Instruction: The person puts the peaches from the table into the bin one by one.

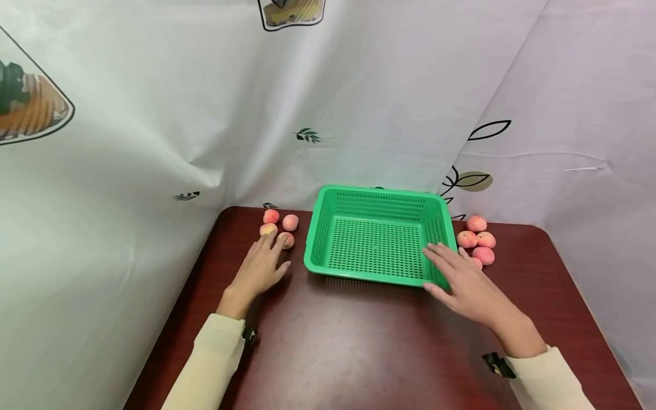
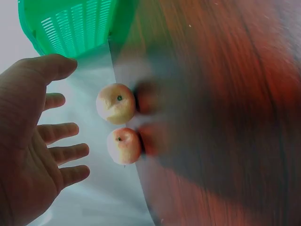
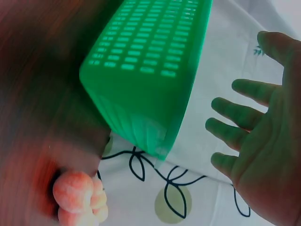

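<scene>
White printed sheet (image 1: 384,85) behind red-brown tabletop (image 1: 359,341). Green slotted basket (image 1: 376,247) on tabletop, centre, toward back edge. Right hand (image 1: 463,287) over basket's right rim, left hand (image 1: 256,270) left of basket; fingers of both spread, gripping nothing. Peaches (image 1: 290,222) on tabletop: four visible near left hand, five near right.

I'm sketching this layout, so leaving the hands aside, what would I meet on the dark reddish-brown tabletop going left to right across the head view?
Loose group of round pink-and-yellow peaches → rectangular, perforated green plastic basket → tighter cluster of round pinkish-orange peaches.
</scene>
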Demonstrator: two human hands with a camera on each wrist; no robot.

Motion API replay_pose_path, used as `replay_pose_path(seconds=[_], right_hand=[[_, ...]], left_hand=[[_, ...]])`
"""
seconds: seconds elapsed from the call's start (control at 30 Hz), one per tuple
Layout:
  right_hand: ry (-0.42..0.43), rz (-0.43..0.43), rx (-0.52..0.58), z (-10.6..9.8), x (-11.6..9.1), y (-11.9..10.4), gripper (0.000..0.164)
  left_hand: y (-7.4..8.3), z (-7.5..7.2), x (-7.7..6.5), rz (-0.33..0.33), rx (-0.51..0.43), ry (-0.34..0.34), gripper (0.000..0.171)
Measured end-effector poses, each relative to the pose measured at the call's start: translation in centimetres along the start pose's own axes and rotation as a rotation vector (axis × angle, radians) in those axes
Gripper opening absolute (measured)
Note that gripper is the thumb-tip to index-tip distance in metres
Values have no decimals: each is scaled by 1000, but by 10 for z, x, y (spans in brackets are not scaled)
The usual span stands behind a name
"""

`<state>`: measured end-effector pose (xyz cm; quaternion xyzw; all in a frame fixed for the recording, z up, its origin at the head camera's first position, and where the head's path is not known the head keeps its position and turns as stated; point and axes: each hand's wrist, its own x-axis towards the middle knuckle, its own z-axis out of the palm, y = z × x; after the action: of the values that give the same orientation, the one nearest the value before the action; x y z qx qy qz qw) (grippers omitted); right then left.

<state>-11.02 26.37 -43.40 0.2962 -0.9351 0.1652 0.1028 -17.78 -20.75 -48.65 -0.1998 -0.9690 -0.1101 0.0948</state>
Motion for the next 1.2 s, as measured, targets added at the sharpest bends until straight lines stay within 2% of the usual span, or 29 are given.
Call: replay_pose_path(seconds=[0.23, 0.4, 0.7, 0.8, 0.97, 1.2], right_hand=[[-9, -41, -12, 10, 5, -4, 69], [-21, -29, -20, 15, 5, -4, 65], [-70, 16, -26, 23, 0, -4, 56], [-61, -2, -49, 26, -1, -3, 50], [-23, -78, -67, 30, 1, -2, 40], [-3, -134, -65, 32, 2, -2, 33]], left_hand=[[1, 6, 16, -34, -50, -27, 62], [-2, 11, 27, -73, -67, -61, 56], [-3, 26, 33, -137, -158, -97, 55], [-2, 29, 34, -139, -177, -84, 54], [-2, 32, 36, -120, -174, -44, 49], [-3, 37, 38, -58, -170, 47, 46]])
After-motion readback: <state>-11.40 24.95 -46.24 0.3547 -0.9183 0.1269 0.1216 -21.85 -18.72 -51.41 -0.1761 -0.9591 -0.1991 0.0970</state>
